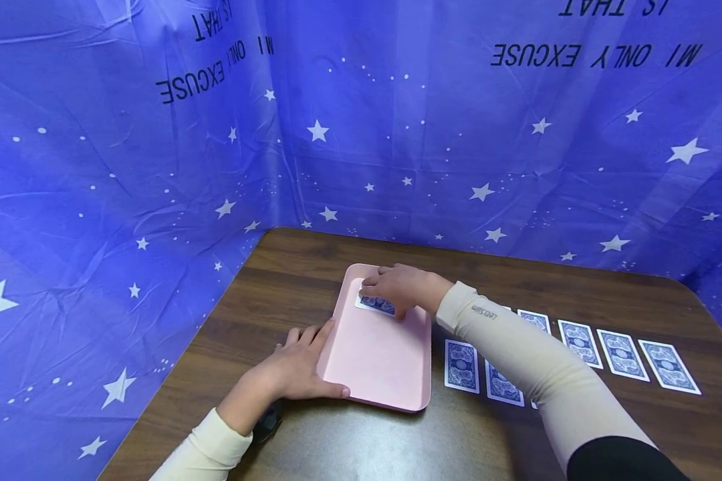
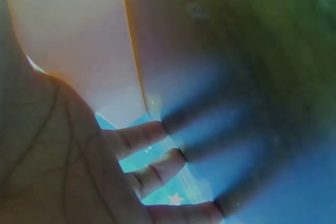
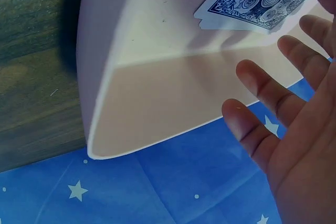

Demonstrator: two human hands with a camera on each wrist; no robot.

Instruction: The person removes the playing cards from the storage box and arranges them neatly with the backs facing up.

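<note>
Cards lie face down in a small stack [image 1: 378, 305] at the far end of the pink tray [image 1: 376, 357], which sits on the brown table [image 1: 289, 267]. Over that stack rests the right hand [image 1: 400, 288], fingers bent down onto the top card (whether it pinches the card or only presses it I cannot tell). At the tray's left edge lies the left hand [image 1: 297, 371], fingers straight and flat, thumb along the near rim. Right of the tray, more face-down cards [image 1: 620, 353] lie in rows.
</note>
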